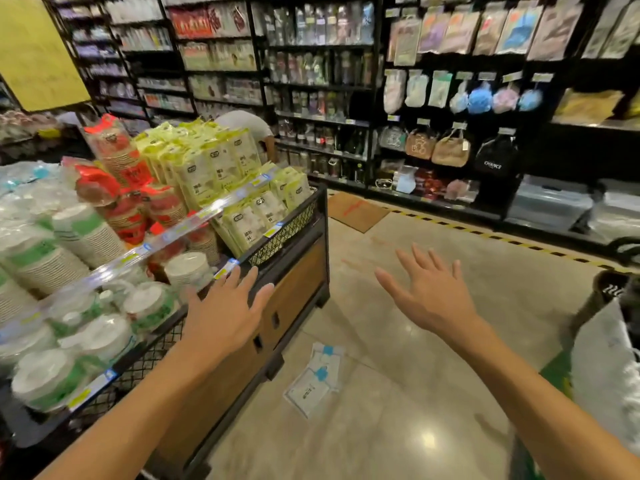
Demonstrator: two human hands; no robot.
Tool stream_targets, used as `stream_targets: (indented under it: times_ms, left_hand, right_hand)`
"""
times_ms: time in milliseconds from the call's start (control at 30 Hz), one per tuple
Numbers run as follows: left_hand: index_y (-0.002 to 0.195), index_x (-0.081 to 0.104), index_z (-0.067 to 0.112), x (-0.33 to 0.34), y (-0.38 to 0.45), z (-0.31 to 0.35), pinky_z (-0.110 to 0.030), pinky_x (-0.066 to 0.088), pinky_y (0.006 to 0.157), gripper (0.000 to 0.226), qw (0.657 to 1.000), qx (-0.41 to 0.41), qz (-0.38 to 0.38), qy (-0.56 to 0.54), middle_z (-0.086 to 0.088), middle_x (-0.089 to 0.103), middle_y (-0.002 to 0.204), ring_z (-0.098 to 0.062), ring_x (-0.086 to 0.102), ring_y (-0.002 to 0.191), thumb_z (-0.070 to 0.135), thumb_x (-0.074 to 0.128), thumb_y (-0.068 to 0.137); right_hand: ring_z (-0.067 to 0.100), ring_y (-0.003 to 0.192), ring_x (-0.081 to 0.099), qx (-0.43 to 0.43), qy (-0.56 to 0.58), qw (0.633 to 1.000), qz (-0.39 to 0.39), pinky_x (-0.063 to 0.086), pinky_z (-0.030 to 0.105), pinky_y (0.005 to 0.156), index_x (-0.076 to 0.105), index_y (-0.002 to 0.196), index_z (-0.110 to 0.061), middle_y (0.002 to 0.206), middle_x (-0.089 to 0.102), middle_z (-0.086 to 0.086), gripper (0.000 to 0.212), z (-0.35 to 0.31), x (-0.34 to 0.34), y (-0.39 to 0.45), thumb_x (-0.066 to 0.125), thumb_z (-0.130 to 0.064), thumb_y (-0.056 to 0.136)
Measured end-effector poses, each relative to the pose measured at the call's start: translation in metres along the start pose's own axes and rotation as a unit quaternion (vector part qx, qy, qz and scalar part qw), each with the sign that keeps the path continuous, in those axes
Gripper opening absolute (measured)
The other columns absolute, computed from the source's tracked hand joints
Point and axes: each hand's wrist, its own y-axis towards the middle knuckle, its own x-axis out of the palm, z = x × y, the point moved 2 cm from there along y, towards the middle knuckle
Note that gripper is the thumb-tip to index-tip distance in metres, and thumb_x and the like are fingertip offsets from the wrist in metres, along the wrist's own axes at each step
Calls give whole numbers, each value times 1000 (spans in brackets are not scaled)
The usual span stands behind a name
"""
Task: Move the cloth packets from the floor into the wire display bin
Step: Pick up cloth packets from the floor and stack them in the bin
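Packets: flat, pale cloth packets (313, 379) in clear wrap, each with a small blue tab near its top and a white label with dark print too small to read.
Count of packets: at least two on the floor, overlapping in a short row; the nearer one lies flat, the farther one is partly under it. An exact count cannot be told.
Place of packets: on the glossy beige floor (415, 393), near the centre, just beside the foot of the wooden-fronted stand (294, 296).
Bin: one black wire display bin (277, 237) on top of that stand, at left, stocked with yellow-green packs (207, 168), stacks of red-wrapped paper cups (121, 188) and green-and-white paper bowls (62, 244).
Left hand: the left hand (225, 313) is spread flat, fingers straight, holding nothing, over the near rim of the bin.
Right hand: the right hand (433, 296) is spread too, fingers apart, empty, in the air over the floor.
Packets against hands: they lie below and between the two hands, nearer in the scene than both, well apart from either.
Hands counted: two, both bare.
Far side: dark shelving (329, 81) with hanging goods along the far and right walls.
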Motion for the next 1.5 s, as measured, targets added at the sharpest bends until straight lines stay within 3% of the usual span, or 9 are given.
stream_targets:
  times_ms: [200, 733, 833, 933, 1033, 1167, 1267, 1400, 1500]
  left_hand:
    - [161, 13, 40, 31, 60, 16, -66, 10, 121, 76, 999, 12, -40, 5, 5, 11, 171, -19, 15, 157, 75, 3, 94]
    - [163, 15, 31, 133, 243, -13, -62, 9, 123, 67, 995, 64, -79, -15, 0, 10, 171, -19, 12, 157, 61, 17, 103]
    - [163, 13, 31, 159, 258, -15, -61, 9, 124, 66, 992, 67, -109, -6, 0, 7, 172, -20, 9, 158, 60, 11, 104]
    - [163, 10, 30, 189, 269, -14, -59, 15, 123, 65, 987, 65, -145, 4, -1, 9, 171, -20, 13, 157, 58, 10, 104]
    - [160, 30, 22, 215, 277, -10, -60, 37, 113, 72, 987, 57, -148, 12, -9, 35, 163, -27, 39, 148, 59, 16, 101]
    - [163, 12, 25, 264, 294, -6, -52, 22, 123, 75, 983, 31, -178, 23, -5, 17, 170, -23, 19, 156, 63, 8, 99]
    - [163, 18, 24, 308, 309, -2, -52, 28, 121, 78, 980, 7, -194, 32, -5, 21, 168, -24, 23, 155, 64, 4, 97]
    - [161, -5, 28, 387, 321, -2, -50, 15, 127, 79, 969, -7, -248, 19, 0, -4, 167, -20, 4, 157, 67, -6, 92]
    - [160, 18, 23, 459, 326, -13, -56, 36, 117, 71, 958, -9, -285, 35, -5, 20, 165, -25, 32, 151, 62, 11, 101]
  right_hand:
    - [25, 161, 6, 30, -7, 999, -9, 1, 56, 129, 21, 163, -34, 174, 11, 0, 83, 29, 24, 41, 16, -81, 94]
    - [24, 160, 13, 72, -13, 997, -38, 9, 51, 130, 19, 164, -31, 173, 17, 0, 81, 35, 100, 197, 21, -77, 98]
    - [22, 159, 14, 71, -14, 996, -53, 9, 47, 130, 20, 164, -29, 172, 19, 0, 80, 37, 128, 218, 25, -76, 99]
    - [22, 159, 15, 66, -9, 995, -69, 11, 45, 130, 21, 164, -28, 172, 20, 1, 80, 45, 158, 241, 29, -74, 100]
    - [22, 159, 16, 56, 0, 993, -99, 15, 45, 130, 19, 165, -29, 172, 20, 1, 81, 58, 193, 267, 28, -75, 98]
    - [24, 158, 20, 26, -13, 992, -121, 21, 47, 128, 26, 163, -26, 170, 27, 3, 90, 82, 246, 306, 18, -81, 92]
    - [25, 157, 20, 4, -23, 989, -146, 21, 48, 127, 28, 162, -24, 169, 28, 5, 91, 102, 294, 334, 17, -80, 92]
    - [26, 157, 21, -8, -43, 983, -176, 16, 48, 129, 28, 163, -22, 169, 28, 6, 91, 128, 369, 362, 18, -79, 93]
    - [27, 158, 19, 1, -53, 980, -190, 15, 47, 129, 26, 164, -20, 170, 25, 7, 89, 146, 438, 374, 20, -76, 95]
